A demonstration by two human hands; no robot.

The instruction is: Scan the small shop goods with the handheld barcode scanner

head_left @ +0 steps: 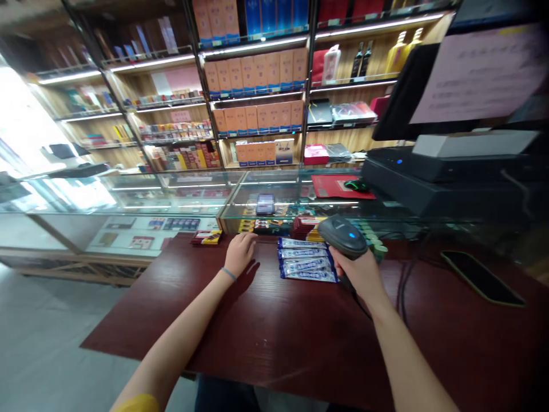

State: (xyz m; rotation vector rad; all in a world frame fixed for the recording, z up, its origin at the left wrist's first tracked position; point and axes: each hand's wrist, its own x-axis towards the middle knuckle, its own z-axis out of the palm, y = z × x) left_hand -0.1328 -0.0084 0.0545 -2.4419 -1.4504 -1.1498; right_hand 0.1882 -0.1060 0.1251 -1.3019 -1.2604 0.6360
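A dark barcode scanner [342, 233] with a small blue light is in my right hand [362, 274], fingers wrapped round its handle. Its head hangs over the right end of several blue-and-white stick-shaped packets [305, 260], laid side by side on the dark red wooden table [266, 332]. My left hand [240, 254] is left of these packets near the table's back edge, palm down and fingers loosely stretched, holding nothing. Behind the packets is a stack of red-and-yellow packs [306, 227], partly hidden by the scanner. More such packs [206, 237] lie to the left of my left hand.
Glass display cases [189, 191] run behind the table. On them are a red folder [330, 187] and a mouse [357, 185]. A phone [482, 277] lies at the right, below a monitor [405, 94]. Dark cables run beside my right hand. Stocked shelves [257, 97] line the wall.
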